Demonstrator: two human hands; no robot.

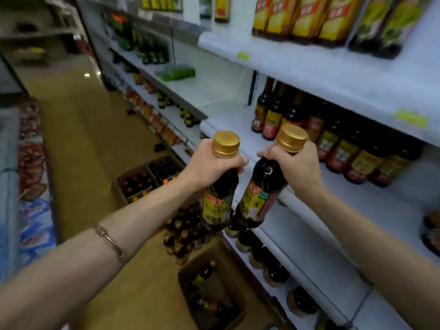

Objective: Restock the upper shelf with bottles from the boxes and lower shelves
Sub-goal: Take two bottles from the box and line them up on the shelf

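Observation:
I hold two dark bottles with gold caps and yellow-red labels, one in each hand. My left hand (212, 165) grips the neck of the left bottle (217, 206). My right hand (295, 165) grips the neck of the right bottle (258, 198), which tilts to the left. Both hang in front of the edge of a white shelf (228, 122). On that shelf, further right, stands a row of similar dark bottles (333, 144); its near left part is bare.
Open cardboard boxes of bottles stand on the floor: one below my hands (212, 294), another further down the aisle (147, 179). Loose bottles (185, 232) cluster between them. Lower shelves (281, 265) hold more bottles. Yellow cartons (302, 17) fill the top shelf. A display with colourful packets (31, 177) lines the left.

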